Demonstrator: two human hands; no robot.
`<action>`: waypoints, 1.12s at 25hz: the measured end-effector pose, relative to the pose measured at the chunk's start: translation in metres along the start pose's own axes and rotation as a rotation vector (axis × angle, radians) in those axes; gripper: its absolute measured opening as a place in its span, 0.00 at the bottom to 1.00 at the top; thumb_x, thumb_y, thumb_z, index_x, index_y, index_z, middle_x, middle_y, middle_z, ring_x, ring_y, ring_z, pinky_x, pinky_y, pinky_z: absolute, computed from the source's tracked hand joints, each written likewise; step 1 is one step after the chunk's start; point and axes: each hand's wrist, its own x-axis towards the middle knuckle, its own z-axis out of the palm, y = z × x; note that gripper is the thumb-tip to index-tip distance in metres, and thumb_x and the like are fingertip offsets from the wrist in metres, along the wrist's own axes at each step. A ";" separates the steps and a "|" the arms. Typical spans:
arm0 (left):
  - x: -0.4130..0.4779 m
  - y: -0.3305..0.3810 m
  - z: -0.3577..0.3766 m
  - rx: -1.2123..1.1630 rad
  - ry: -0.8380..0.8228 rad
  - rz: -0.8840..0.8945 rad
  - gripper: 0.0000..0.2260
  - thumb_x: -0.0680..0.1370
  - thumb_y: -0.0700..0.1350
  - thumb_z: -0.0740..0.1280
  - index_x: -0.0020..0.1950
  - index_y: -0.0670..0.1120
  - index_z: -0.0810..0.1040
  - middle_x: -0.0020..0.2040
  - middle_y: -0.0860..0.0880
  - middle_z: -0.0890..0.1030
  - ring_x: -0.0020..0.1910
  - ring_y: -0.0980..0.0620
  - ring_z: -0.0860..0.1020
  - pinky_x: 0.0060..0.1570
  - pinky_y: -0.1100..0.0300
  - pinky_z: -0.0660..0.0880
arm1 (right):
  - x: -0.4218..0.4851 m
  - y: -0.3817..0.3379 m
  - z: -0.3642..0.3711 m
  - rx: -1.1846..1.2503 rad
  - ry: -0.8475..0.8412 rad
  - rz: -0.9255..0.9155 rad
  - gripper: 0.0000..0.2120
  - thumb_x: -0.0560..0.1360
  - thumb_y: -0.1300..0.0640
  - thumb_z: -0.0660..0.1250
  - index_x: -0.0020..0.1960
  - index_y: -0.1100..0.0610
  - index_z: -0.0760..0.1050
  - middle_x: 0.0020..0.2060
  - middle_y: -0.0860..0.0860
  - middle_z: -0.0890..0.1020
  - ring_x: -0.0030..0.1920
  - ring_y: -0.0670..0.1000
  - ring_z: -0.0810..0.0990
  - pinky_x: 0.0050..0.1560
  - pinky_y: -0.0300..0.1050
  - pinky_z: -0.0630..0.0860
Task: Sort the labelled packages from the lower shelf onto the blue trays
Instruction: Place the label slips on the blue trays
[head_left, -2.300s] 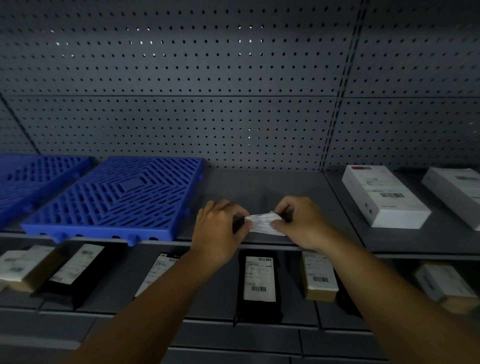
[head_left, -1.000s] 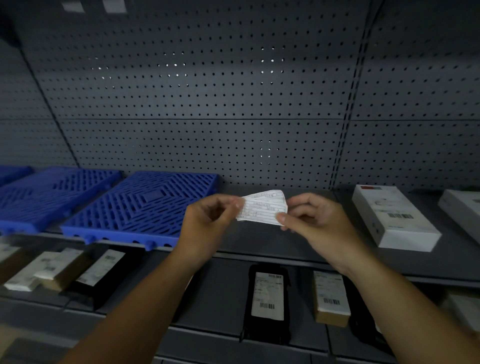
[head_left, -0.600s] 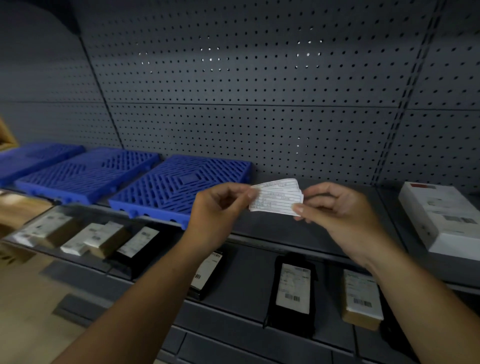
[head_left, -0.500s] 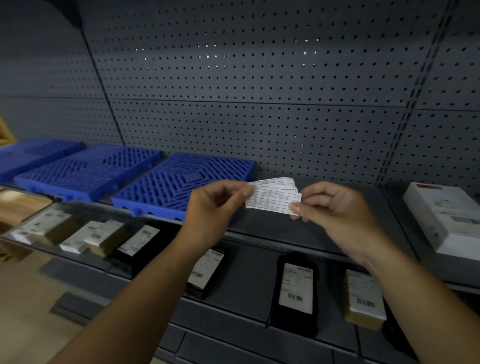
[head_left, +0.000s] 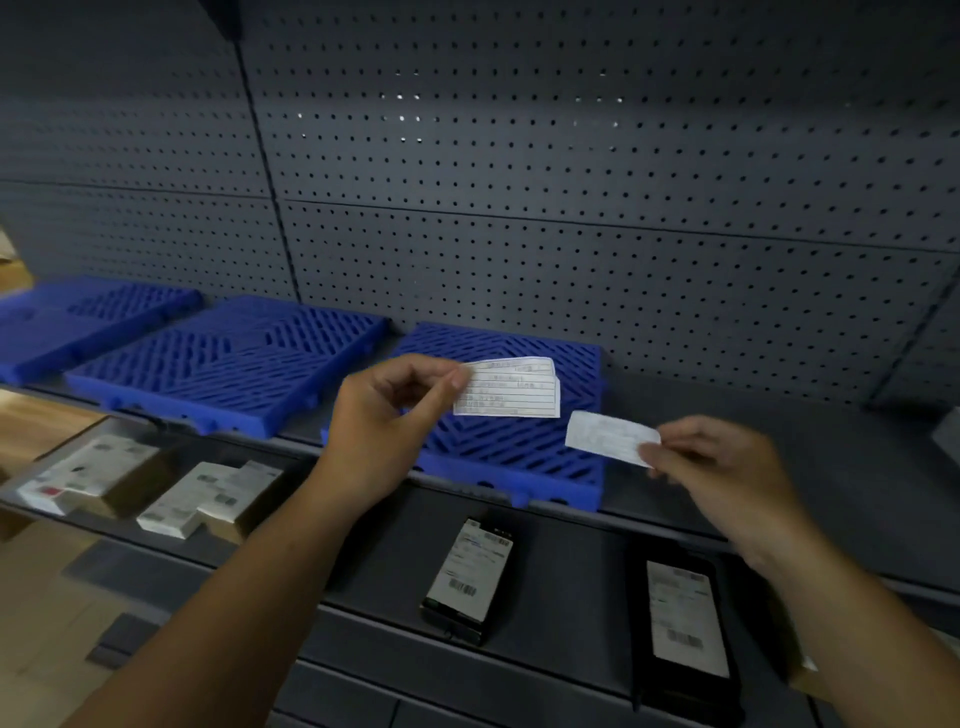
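My left hand (head_left: 387, 415) pinches a small stack of white paper slips (head_left: 511, 388) in front of the nearest blue tray (head_left: 550, 452). A single white slip (head_left: 605, 435) is pinched in my right hand (head_left: 719, 467), held lower and to the right of the stack. Two more blue trays (head_left: 228, 358) (head_left: 78, 322) lie further left on the upper shelf. On the lower shelf lie black labelled packages (head_left: 470, 577) (head_left: 683, 623) and, at the left, pale boxes (head_left: 208, 499) (head_left: 88, 478) with labels.
A grey pegboard wall (head_left: 571, 182) backs the shelves. Bare grey upper shelf (head_left: 779, 478) runs right of the nearest tray. A wooden floor (head_left: 41, 613) shows at the lower left.
My right hand has pulled one slip off the stack and moved it down and right, away from my left hand. The view has turned left, so the trays sit more to the middle.
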 end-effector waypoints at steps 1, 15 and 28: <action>0.003 -0.004 -0.016 0.012 -0.017 -0.001 0.03 0.77 0.47 0.72 0.47 0.50 0.85 0.47 0.47 0.87 0.48 0.47 0.86 0.53 0.58 0.82 | 0.002 -0.007 0.016 0.006 0.010 -0.005 0.05 0.71 0.66 0.77 0.45 0.60 0.83 0.33 0.54 0.87 0.32 0.47 0.84 0.33 0.31 0.77; 0.004 -0.035 -0.086 -0.060 -0.022 -0.056 0.06 0.78 0.45 0.71 0.49 0.44 0.85 0.47 0.48 0.87 0.49 0.50 0.86 0.53 0.62 0.81 | 0.002 -0.019 0.131 -0.318 0.011 -0.059 0.04 0.75 0.56 0.74 0.41 0.52 0.83 0.36 0.44 0.85 0.38 0.43 0.83 0.42 0.42 0.80; 0.000 -0.027 -0.090 0.080 -0.034 -0.005 0.04 0.80 0.43 0.71 0.51 0.47 0.86 0.48 0.49 0.87 0.48 0.50 0.86 0.51 0.63 0.80 | -0.015 -0.051 0.146 -0.060 -0.131 -0.499 0.05 0.73 0.48 0.76 0.43 0.47 0.81 0.38 0.44 0.83 0.39 0.48 0.81 0.38 0.34 0.76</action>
